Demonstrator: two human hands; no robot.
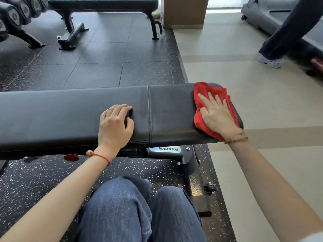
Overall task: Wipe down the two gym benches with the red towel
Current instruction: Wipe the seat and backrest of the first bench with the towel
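A long black padded gym bench runs across the view in front of me. The red towel lies bunched on the bench's right end. My right hand presses flat on the towel with straight, spread fingers. My left hand rests on the pad near the middle, just left of the seam, fingers loosely curled and holding nothing. A second black bench stands farther back at the top of the view, beyond the dark mat.
A dumbbell rack sits at the top left. A wooden pillar stands at the top centre-right. Another person's leg and shoe are near a treadmill at the top right. My knees are below the bench.
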